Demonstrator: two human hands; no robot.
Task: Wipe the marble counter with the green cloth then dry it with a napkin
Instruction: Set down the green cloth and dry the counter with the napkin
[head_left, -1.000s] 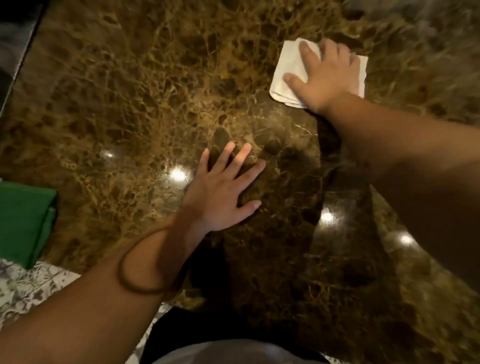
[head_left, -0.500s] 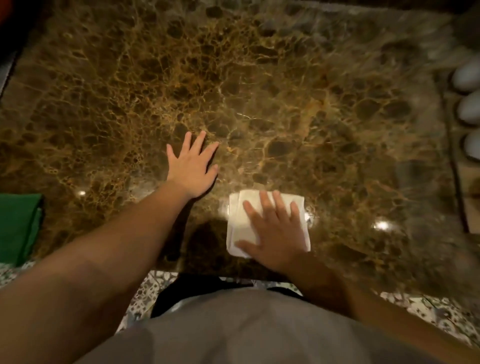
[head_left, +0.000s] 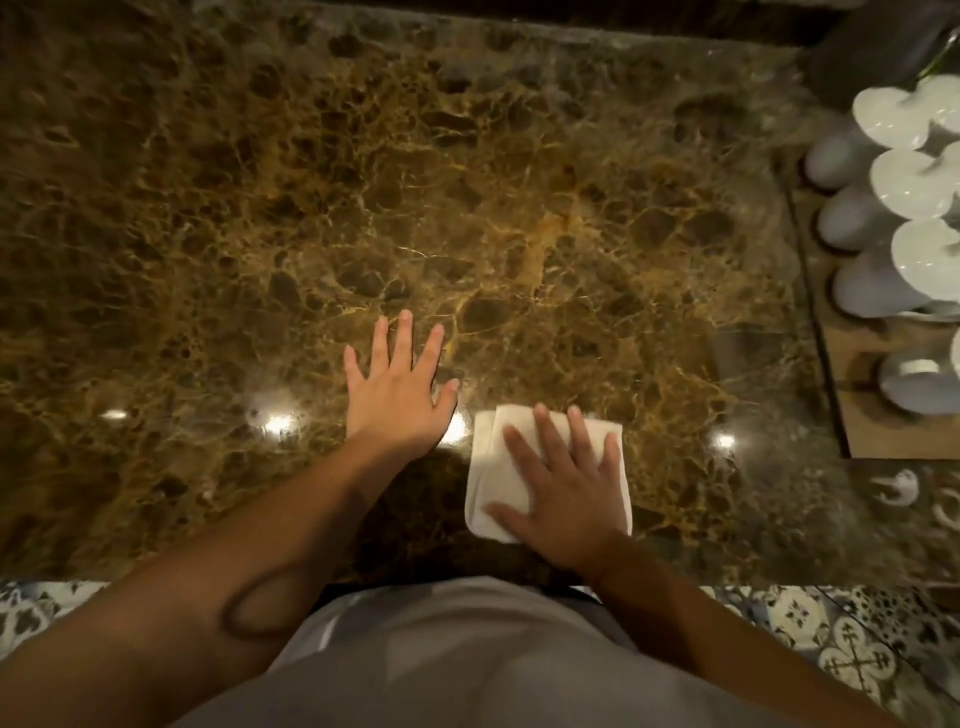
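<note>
A folded white napkin (head_left: 485, 467) lies flat on the brown veined marble counter (head_left: 467, 182), close to its near edge. My right hand (head_left: 563, 488) presses down on the napkin with the fingers spread, covering most of it. My left hand (head_left: 397, 397) rests palm down on the bare marble just left of the napkin, fingers apart, holding nothing. The green cloth is out of view.
Several white cups (head_left: 904, 182) stand on a wooden tray (head_left: 883, 431) at the counter's right edge. Patterned floor tiles (head_left: 831, 639) show below the near edge. Bright light spots reflect on the marble beside my hands.
My right hand has drawn the napkin from the far right of the counter back to the near edge. The view has shifted right, so the green cloth at the left is gone.
</note>
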